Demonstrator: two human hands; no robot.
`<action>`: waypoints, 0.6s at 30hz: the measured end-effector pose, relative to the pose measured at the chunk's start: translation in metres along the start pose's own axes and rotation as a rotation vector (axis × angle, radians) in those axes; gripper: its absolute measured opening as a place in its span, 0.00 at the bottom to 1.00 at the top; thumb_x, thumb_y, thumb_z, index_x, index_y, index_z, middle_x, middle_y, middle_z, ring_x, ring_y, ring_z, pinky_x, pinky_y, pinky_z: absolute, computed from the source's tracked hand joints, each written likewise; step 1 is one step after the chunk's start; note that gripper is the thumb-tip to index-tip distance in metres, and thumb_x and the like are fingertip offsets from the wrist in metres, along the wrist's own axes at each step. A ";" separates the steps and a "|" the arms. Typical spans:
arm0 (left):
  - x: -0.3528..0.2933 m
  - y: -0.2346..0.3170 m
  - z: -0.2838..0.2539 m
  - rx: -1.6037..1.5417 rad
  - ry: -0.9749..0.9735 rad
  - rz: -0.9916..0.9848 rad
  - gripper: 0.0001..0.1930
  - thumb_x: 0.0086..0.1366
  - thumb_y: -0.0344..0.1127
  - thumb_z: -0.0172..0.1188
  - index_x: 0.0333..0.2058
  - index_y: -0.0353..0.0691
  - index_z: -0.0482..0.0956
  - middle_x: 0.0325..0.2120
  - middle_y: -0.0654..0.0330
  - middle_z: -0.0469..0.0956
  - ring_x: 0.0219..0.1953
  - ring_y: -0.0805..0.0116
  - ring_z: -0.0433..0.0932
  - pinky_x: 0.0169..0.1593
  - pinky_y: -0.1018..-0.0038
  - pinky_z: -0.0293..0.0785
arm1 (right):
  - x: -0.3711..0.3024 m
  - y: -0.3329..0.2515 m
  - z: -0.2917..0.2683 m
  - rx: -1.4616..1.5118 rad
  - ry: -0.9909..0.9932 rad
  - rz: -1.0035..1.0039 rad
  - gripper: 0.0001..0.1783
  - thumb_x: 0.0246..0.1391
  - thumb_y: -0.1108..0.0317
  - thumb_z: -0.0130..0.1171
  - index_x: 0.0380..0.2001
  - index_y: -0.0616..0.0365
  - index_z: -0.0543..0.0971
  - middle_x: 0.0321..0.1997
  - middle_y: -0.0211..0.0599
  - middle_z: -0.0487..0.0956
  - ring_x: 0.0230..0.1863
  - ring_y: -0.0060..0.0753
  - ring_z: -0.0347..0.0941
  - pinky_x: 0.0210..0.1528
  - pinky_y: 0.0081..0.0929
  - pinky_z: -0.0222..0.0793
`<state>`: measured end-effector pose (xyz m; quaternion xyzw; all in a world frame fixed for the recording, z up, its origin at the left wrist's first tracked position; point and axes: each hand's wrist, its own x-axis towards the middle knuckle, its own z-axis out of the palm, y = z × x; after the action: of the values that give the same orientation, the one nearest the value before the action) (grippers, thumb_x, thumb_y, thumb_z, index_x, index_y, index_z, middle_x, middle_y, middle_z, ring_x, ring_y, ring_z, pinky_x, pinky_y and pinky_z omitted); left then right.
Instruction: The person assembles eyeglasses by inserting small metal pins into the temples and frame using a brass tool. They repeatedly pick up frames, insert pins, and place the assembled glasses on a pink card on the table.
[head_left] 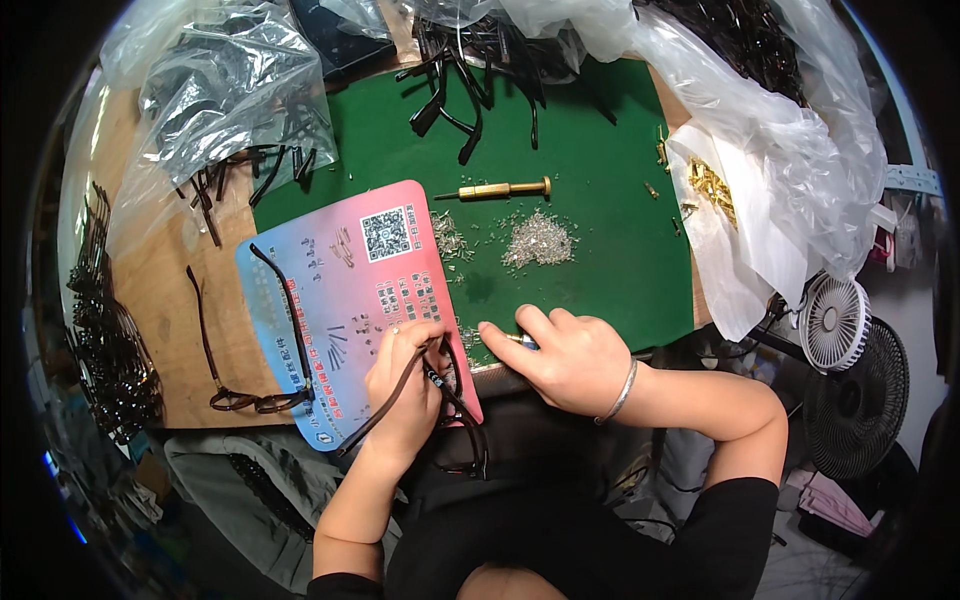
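My left hand (405,395) is closed around a dark pair of eyeglasses (480,445), one temple arm slanting down past the wrist. The lower part of the frame hangs over the front table edge. Close beside it, my right hand (580,355) is closed on a slim screwdriver (527,342), mostly hidden by the fingers, its thin shaft directed at the glasses. Just beyond the hands lies a pile of tiny silvery screws (540,240), with a smaller scatter of screws (450,236) to its left. Further off, a brass screwdriver (500,189) rests on the green mat (610,280).
A pink-and-blue printed sheet (265,300) lies under my left hand; another pair of glasses (235,402) overlaps it. Dark temple arms (440,100) lie at the back, more (110,350) at far left. Gold-coloured parts (712,190) sit on white wrapping (700,255). A fan (835,320) stands right.
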<state>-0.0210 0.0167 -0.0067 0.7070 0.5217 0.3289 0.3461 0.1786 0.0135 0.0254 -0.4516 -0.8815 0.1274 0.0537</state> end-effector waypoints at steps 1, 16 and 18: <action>-0.001 -0.001 0.000 0.024 0.003 0.006 0.20 0.43 0.11 0.47 0.37 0.35 0.71 0.26 0.57 0.72 0.22 0.67 0.73 0.28 0.74 0.72 | 0.000 0.000 0.001 -0.001 0.005 0.006 0.24 0.38 0.68 0.55 0.45 0.49 0.76 0.31 0.32 0.69 0.19 0.27 0.65 0.19 0.22 0.67; 0.010 -0.002 -0.009 -0.110 -0.101 0.004 0.18 0.45 0.10 0.46 0.35 0.32 0.72 0.22 0.58 0.70 0.21 0.68 0.71 0.26 0.75 0.70 | 0.008 0.009 -0.007 0.375 -0.118 0.026 0.22 0.48 0.69 0.55 0.50 0.45 0.73 0.30 0.36 0.66 0.21 0.32 0.71 0.21 0.27 0.70; 0.012 -0.006 -0.011 -0.119 -0.119 0.023 0.18 0.46 0.09 0.45 0.35 0.31 0.72 0.21 0.59 0.69 0.21 0.70 0.70 0.25 0.76 0.70 | 0.010 0.008 -0.007 0.524 -0.142 0.035 0.23 0.48 0.69 0.54 0.51 0.45 0.72 0.31 0.37 0.66 0.20 0.34 0.71 0.21 0.28 0.71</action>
<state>-0.0300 0.0309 -0.0042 0.7094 0.4716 0.3205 0.4142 0.1800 0.0275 0.0299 -0.4273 -0.8121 0.3834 0.1046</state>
